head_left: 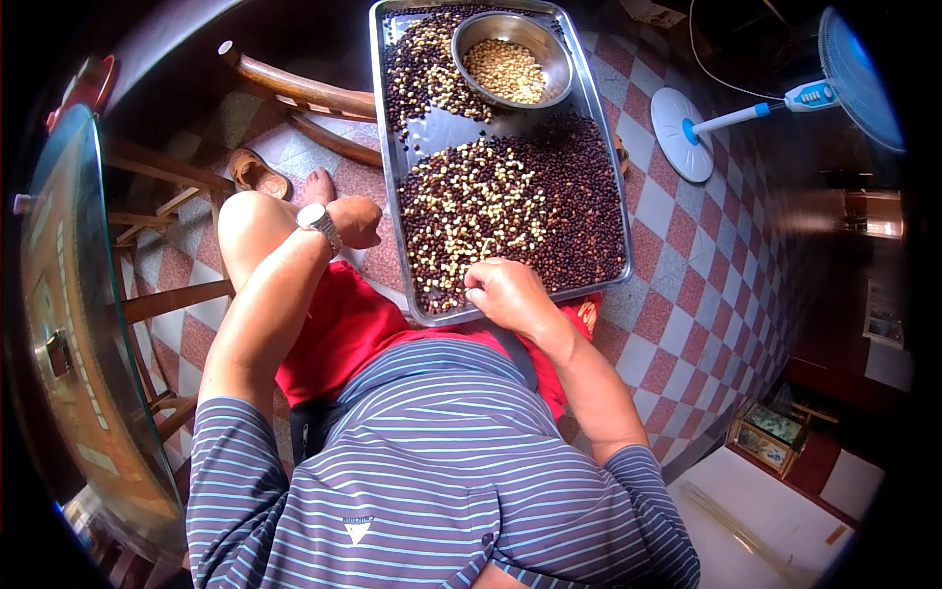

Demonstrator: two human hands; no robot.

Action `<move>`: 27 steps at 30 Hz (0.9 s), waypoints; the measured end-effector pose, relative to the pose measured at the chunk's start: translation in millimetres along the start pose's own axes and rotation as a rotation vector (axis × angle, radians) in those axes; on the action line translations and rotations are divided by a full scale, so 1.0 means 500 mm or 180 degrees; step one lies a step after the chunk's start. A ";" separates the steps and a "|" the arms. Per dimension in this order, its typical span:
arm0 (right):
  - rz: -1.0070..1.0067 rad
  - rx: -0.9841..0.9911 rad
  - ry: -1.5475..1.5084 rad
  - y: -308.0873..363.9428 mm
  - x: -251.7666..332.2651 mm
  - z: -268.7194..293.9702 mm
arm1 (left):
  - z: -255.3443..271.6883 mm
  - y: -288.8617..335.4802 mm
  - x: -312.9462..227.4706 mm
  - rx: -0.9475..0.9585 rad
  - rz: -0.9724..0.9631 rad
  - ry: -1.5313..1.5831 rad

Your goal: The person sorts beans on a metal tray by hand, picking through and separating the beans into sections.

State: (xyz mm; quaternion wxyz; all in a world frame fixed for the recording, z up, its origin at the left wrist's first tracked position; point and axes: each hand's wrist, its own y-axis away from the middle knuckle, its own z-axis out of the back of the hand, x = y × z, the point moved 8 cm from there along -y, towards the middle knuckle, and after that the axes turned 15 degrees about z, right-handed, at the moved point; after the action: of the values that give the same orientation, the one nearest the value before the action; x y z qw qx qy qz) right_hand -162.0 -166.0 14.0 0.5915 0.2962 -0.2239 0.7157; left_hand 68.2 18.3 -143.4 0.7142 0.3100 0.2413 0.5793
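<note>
A long metal tray holds a spread of dark brown and pale cream beans that look like coffee. Over its near edge is my right hand, closed, with thumb and fingertips pinched together down at the beans. Whatever they pinch is too small to make out. My left hand, with a watch at the wrist, hangs closed beside my left knee, left of the tray. Its curled fingers hide anything inside. A steel bowl filled with pale beans stands on the tray's far end. Mostly dark beans cover the tray's right side.
A blue and white fan lies or stands on the checkered floor at right. To the left are a glass-topped table, a curved wooden chair arm and a slipper.
</note>
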 end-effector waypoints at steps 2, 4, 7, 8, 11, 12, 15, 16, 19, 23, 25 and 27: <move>0.0006 -0.0014 0.0023 0.001 -0.001 -0.004 | -0.007 -0.030 0.009 -0.0195 0.0058 0.0130; 0.0020 -0.0021 0.0049 0.000 0.001 -0.004 | -0.014 -0.058 0.028 -0.0392 0.0123 0.0269; -0.0023 0.0071 0.0102 -0.003 0.000 -0.005 | -0.028 -0.097 0.051 -0.0680 0.0207 0.0468; 0.0095 -0.0003 0.0001 -0.006 0.006 -0.001 | -0.032 -0.106 0.063 -0.0780 0.0249 0.0538; -0.0352 0.0005 -0.1948 0.000 -0.005 0.006 | -0.048 -0.135 0.099 -0.1079 0.0392 0.0743; -0.0149 -0.0315 -0.2493 -0.006 0.008 0.028 | -0.044 -0.133 0.101 -0.1175 0.0422 0.0813; -0.0386 -0.0374 -0.4884 0.018 0.010 0.050 | -0.035 -0.109 0.071 -0.1000 0.0290 0.0582; -0.0386 -0.0380 -0.4882 0.021 0.005 0.044 | -0.031 -0.097 0.057 -0.0915 0.0235 0.0467; -0.0785 -0.0437 -0.4591 0.025 -0.014 0.015 | -0.017 -0.043 0.008 -0.0663 0.0090 0.0113; -0.0616 -0.0518 -0.3159 0.009 -0.025 -0.003 | 0.005 0.028 -0.018 -0.0337 -0.0098 -0.0358; -0.0613 0.0044 -0.2538 0.012 -0.024 -0.026 | 0.014 0.059 -0.031 -0.0164 -0.0185 -0.0584; -0.0481 0.0105 -0.1613 0.009 -0.014 -0.020 | 0.023 0.093 -0.049 0.0016 -0.0283 -0.0805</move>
State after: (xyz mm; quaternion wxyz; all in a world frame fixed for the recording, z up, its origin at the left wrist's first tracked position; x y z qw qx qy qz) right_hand -167.2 -165.5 2.1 0.5635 0.4914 -0.3305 0.5760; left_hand 39.6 -1.4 -102.5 0.7632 0.3713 0.1643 0.5027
